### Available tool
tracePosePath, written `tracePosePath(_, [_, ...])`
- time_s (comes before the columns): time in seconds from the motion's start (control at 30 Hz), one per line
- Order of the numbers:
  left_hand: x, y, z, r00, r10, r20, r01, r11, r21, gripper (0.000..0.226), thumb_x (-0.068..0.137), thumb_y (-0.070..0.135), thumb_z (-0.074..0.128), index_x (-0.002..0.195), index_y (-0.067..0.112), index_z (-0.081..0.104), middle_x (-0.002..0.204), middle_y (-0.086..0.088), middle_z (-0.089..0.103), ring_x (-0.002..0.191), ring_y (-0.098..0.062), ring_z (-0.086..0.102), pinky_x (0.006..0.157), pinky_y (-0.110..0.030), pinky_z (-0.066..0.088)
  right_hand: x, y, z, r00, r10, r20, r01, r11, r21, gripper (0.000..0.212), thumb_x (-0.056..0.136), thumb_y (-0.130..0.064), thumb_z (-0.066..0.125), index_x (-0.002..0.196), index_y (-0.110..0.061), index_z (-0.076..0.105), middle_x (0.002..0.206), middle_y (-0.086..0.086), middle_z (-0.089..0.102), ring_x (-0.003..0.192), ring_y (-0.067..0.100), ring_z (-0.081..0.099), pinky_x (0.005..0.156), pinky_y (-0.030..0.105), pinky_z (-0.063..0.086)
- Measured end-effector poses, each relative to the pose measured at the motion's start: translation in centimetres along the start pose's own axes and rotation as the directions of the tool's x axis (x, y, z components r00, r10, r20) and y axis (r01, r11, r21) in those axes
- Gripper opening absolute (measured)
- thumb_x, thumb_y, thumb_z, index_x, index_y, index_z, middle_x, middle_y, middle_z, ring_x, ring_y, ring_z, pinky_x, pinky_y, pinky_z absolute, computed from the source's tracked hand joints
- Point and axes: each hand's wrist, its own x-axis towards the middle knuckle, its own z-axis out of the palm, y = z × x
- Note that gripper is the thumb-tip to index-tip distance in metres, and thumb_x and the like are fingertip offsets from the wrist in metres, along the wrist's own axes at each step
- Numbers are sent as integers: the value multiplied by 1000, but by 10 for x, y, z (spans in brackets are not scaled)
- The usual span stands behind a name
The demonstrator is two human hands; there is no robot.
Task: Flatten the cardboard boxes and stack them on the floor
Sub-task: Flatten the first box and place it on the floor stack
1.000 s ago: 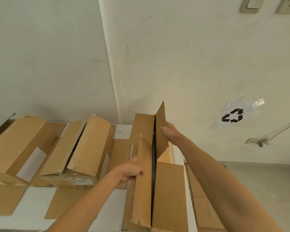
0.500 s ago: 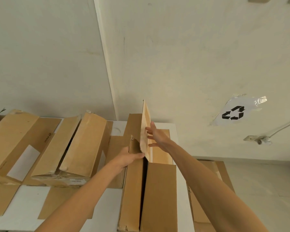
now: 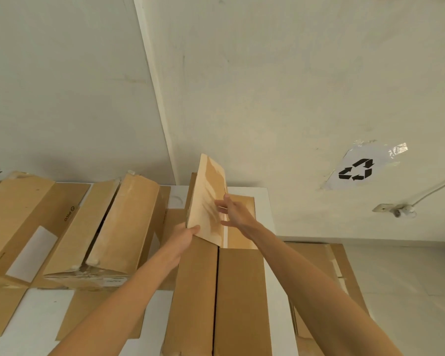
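Observation:
A long brown cardboard box point(image 3: 239, 299) lies on the white table point(image 3: 275, 253) in front of me, its two top flaps meeting along a dark seam. At its far end one flap point(image 3: 207, 199) stands up, tilted. My left hand point(image 3: 184, 237) grips that flap's lower left edge. My right hand point(image 3: 235, 214) has spread fingers touching the flap's inner face. Two more boxes, one in the middle point(image 3: 118, 227) and one at the far left point(image 3: 13, 217), lie on the table's left part.
Flattened cardboard point(image 3: 326, 273) lies on the tiled floor to the right of the table. A recycling sign point(image 3: 357, 169) is taped to the wall, with a socket and cable point(image 3: 398, 210) below it. The wall stands right behind the table.
The box's top flaps have closed down to a narrow seam. The far end flap has swung up and turned its face toward me. My right hand went from gripping it to touching it with spread fingers.

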Motion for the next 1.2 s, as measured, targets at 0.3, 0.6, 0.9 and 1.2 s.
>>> tracePosePath(0.3, [-21, 28, -69, 988, 12, 152, 42, 937, -346, 40, 89, 30, 68, 119, 5, 69, 107, -19, 74, 88, -33, 71, 85, -46, 57, -4, -1, -89, 977, -104, -186, 42, 949, -311, 62, 97, -57, 59, 147, -21, 53, 146, -4, 55, 133, 20, 54, 110, 44, 47])
tracePosePath(0.6, [-26, 37, -86, 980, 107, 167, 9, 816, -578, 41, 90, 31, 62, 122, 5, 71, 120, -17, 71, 100, -31, 72, 96, -46, 54, -25, 27, -89, 954, 252, -161, -230, 963, 141, 130, 61, -92, 68, 162, -30, 17, 153, 0, 48, 136, 29, 52, 115, 54, 40])
tracePosePath(0.9, [-29, 27, -80, 978, 65, 199, 57, 832, -552, 35, 90, 28, 61, 109, 3, 77, 109, -17, 75, 87, -29, 76, 79, -43, 62, -33, 47, -102, 953, 302, -22, -293, 939, 180, 106, 58, -88, 75, 137, -20, 60, 129, 1, 69, 118, 26, 66, 108, 50, 49])
tracePosePath(1.2, [11, 15, -56, 989, -142, 51, 145, 989, -43, 19, 101, 13, 55, 116, 2, 58, 103, -16, 69, 91, -26, 65, 74, -37, 52, -21, 55, -128, 899, 18, -438, -132, 964, -233, 52, 87, -52, 71, 120, -14, 57, 114, 3, 68, 102, 26, 66, 91, 48, 57])
